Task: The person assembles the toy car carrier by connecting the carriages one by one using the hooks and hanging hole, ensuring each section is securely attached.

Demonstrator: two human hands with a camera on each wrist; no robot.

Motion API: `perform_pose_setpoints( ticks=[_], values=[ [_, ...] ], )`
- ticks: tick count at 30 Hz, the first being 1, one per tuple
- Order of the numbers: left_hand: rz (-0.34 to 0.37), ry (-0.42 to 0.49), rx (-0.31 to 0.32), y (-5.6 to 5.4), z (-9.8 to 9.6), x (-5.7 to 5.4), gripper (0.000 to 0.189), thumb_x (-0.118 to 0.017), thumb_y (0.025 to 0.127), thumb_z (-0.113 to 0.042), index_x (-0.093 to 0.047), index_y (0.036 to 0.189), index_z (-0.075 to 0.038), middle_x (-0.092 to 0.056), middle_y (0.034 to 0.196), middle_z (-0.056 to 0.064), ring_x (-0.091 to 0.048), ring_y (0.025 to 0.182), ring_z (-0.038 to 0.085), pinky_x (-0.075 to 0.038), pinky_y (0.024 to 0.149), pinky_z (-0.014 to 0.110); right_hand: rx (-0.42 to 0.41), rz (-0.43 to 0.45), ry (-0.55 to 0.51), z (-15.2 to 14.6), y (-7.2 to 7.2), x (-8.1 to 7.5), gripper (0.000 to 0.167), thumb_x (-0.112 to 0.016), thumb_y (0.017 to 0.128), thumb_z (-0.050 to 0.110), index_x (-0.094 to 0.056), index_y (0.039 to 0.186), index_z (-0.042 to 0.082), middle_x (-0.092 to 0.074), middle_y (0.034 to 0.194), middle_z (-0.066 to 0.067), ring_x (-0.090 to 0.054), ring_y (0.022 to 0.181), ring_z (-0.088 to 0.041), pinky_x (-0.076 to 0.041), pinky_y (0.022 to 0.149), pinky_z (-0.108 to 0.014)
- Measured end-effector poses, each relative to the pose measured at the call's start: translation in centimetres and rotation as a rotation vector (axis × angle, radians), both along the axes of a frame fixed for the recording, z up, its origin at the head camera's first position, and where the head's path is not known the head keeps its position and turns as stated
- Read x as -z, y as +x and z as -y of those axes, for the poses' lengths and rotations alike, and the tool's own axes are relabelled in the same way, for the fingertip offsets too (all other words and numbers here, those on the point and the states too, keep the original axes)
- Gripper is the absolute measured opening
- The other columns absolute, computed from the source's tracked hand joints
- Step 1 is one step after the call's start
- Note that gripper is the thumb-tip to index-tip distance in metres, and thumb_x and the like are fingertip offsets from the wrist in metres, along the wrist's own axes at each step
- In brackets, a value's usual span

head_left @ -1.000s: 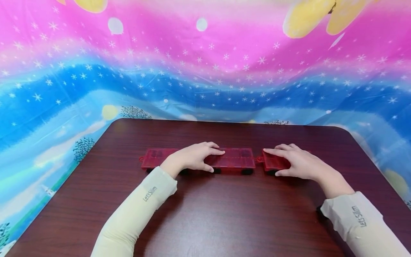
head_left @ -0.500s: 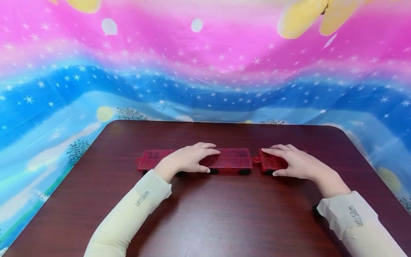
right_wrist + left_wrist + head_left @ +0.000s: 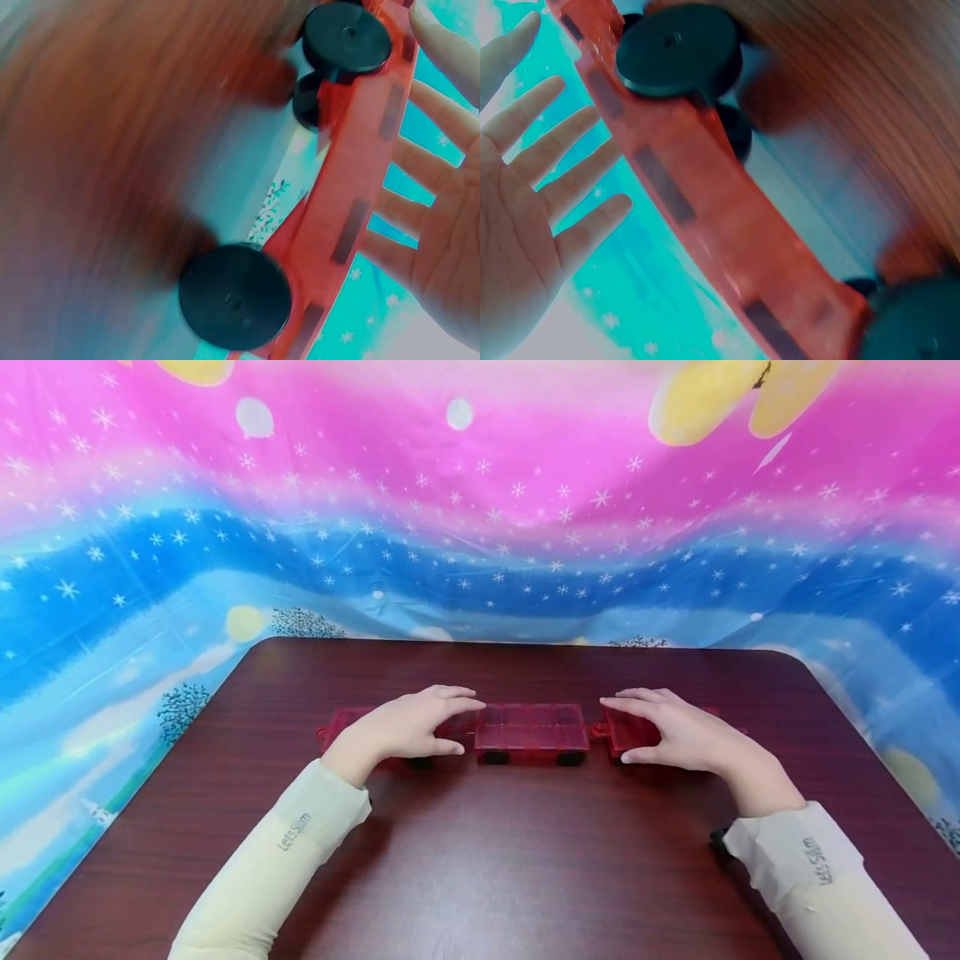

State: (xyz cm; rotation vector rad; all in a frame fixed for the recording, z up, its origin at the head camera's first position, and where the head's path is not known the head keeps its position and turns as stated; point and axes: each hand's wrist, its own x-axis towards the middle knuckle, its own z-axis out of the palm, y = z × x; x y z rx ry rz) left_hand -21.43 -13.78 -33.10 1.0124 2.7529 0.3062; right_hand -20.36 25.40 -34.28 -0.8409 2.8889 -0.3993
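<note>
Three red see-through toy wagons with black wheels stand in a row on the table. My left hand (image 3: 401, 727) is over the left wagon (image 3: 337, 720), covering much of it. Its fingers are spread and nearly straight, with the left wagon's side (image 3: 705, 217) beside them in the left wrist view. The middle wagon (image 3: 529, 725) stands between both hands. My right hand (image 3: 690, 735) is over the right wagon (image 3: 630, 733) and hides most of it. In the right wrist view, its fingers lie extended along the far side of the wagon. Whether either hand touches is unclear.
The dark wood table (image 3: 480, 852) has rounded far corners. Behind it hangs a pink and blue cloth (image 3: 480, 552) with snowflakes. Small red hooks join or face each other between the wagons.
My left hand has moved left, off the middle wagon, uncovering that wagon's left end. My right hand has shifted slightly left. The wagons look unmoved over the last half second.
</note>
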Motion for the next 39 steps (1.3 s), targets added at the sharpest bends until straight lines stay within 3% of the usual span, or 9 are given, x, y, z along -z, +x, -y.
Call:
perform_pose_setpoints(
  ticks=[11, 21, 39],
  values=[
    [-0.014, 0.012, -0.071, 0.6, 3.4, -0.2, 0.074, -0.076, 0.086, -0.037, -0.043, 0.151, -0.02, -0.039, 0.157, 0.01, -0.036, 0.146, 0.031, -0.038, 0.115, 0.051, -0.041, 0.015, -0.038, 3.2, -0.6, 0.0, 0.081, -0.08, 0.083, 0.038, -0.041, 0.153, 0.025, -0.041, 0.154, -0.014, -0.034, 0.141, -0.04, -0.045, 0.103, -0.059],
    [0.015, 0.025, -0.133, 1.0, 6.0, 0.1, 0.077, -0.076, 0.086, -0.036, -0.042, 0.152, -0.017, -0.04, 0.157, 0.013, -0.036, 0.145, 0.035, -0.037, 0.114, 0.055, -0.093, 0.026, -0.068, 6.6, -0.9, -0.2, 0.079, -0.081, 0.082, 0.036, -0.043, 0.152, 0.026, -0.042, 0.155, -0.01, -0.035, 0.143, -0.036, -0.043, 0.108, -0.056],
    [0.069, 0.013, -0.14, 0.9, 6.7, 0.9, 0.08, -0.078, 0.085, -0.034, -0.04, 0.153, -0.016, -0.041, 0.156, 0.014, -0.037, 0.144, 0.037, -0.036, 0.115, 0.055, -0.15, 0.077, -0.029, 10.3, -1.3, 0.4, 0.077, -0.079, 0.084, 0.036, -0.043, 0.151, 0.029, -0.042, 0.154, -0.007, -0.037, 0.143, -0.031, -0.045, 0.108, -0.052]
  ],
)
